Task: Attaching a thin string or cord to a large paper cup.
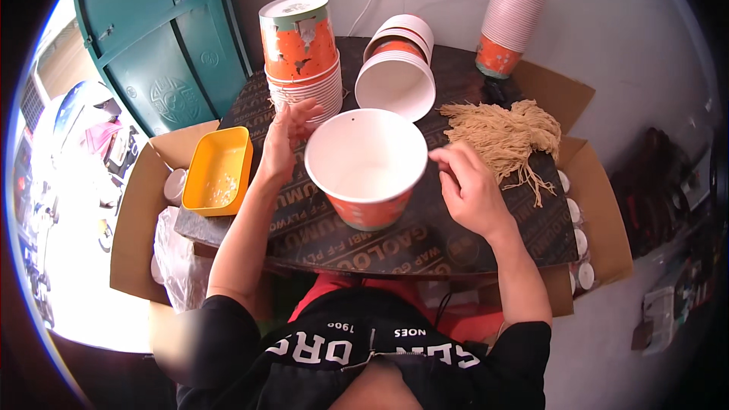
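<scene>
A: Where does the central bucket (366,159) stand?
B: At the centre of the frame, upright near the front edge of the dark tabletop (493,247), its wide mouth showing a white interior; the outer wall is orange with a green foot. A small dark spot marks the inside just below the far rim.

A: And the hands?
B: The left hand (282,140), left of the bucket, has its fingers extended and apart, its palm turned inward. The right hand (467,186), right of the rim, has its fingers curled, the index tip at the rim's edge — whether it touches, or whether anything is pinched there, cannot be told.

A: What surrounds them?
B: At upper centre-left, an inverted stack (300,53) of like buckets; the left hand's fingers overlap its lower rims. Behind the central bucket, several nested buckets (396,87) lie on their sides, mouths toward the viewer. At upper right rises a tall stack (516,19) with its rims uppermost, and below it, right of centre, a tan bundle of strands (505,133) lies loosely spread behind the right hand.

A: And toward the margins?
B: A yellow tray (196,182) with small pale bits sits at centre-left, beside the left forearm. Open cartons — the left carton (137,228) and the right carton (604,212) — flank the table, white round items showing in both. A teal metal door (156,38) occupies the upper left.
</scene>
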Demonstrator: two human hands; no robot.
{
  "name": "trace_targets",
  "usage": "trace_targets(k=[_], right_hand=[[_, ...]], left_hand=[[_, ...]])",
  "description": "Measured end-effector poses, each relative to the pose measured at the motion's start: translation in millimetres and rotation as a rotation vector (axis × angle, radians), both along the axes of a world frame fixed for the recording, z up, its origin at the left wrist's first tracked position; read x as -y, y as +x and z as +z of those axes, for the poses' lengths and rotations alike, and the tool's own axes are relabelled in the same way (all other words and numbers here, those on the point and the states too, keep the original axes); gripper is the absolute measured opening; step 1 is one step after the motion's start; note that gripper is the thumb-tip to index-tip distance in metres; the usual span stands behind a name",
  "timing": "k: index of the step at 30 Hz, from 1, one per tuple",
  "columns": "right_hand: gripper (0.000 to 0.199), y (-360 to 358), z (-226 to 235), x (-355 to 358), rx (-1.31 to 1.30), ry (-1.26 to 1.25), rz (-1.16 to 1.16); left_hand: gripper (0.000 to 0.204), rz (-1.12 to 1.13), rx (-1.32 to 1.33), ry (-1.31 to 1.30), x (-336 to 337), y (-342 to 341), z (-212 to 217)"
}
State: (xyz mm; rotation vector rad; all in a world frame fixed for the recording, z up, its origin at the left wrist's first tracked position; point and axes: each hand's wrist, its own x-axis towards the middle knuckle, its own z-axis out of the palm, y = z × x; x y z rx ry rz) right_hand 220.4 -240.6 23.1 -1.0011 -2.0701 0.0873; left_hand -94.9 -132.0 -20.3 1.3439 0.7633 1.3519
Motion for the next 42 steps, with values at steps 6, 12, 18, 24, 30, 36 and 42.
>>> trace_targets(k=[6, 12, 18, 24, 30, 36, 42], right_hand=[[0.053, -14, 16, 2, 0.23, 0.109, 0.176], [0.034, -45, 1, 4, 0.208, 0.159, 0.324], [0.01, -55, -29, 5, -0.263, 0.147, 0.283], [0.017, -55, -62, 30, -0.786, -0.479, 0.346], [0.025, -54, -62, 31, -1.137, -0.667, 0.469], [0.022, -61, -60, 36, -1.221, -0.706, 0.461], [0.02, -73, -66, 39, -1.214, -0.674, 0.44]], left_hand=[[0.06, 0.192, 0.062, 0.005, 43, 7, 9], [0.046, 0.514, 0.081, 0.156, 83, 15, -19], [0.058, 0.309, -0.03, 0.063, 130, 40, -18], [0.099, 0.48, -0.944, 0.616, 133, 43, 7], [0.095, 0.424, -1.021, 0.66, 137, 45, 7], [0.093, 0.415, -0.994, 0.678, 139, 49, 3], [0.084, 0.535, -0.996, 0.729, 147, 54, 4]])
